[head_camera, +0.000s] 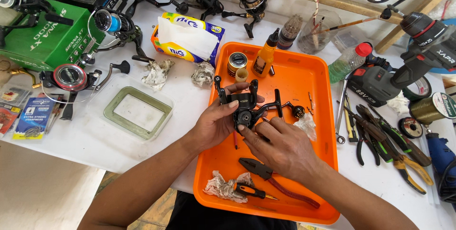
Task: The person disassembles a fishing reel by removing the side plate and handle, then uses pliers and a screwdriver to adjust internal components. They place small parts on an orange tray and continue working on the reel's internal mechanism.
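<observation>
Black spinning reel body point(247, 109), handle out right, held above orange tray.

Your white worktable point(95, 140) carries an orange tray point(319, 84), a clear lid point(137, 111), a tissue box point(187, 37), a green carton point(47, 40), spinning reels point(71, 78), pliers point(394, 149) and a cordless drill point(403, 73).

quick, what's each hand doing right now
left hand: fingers closed around the black fishing reel body, holding it over the orange tray
right hand: fingers on the reel's underside, grip cannot be told
</observation>
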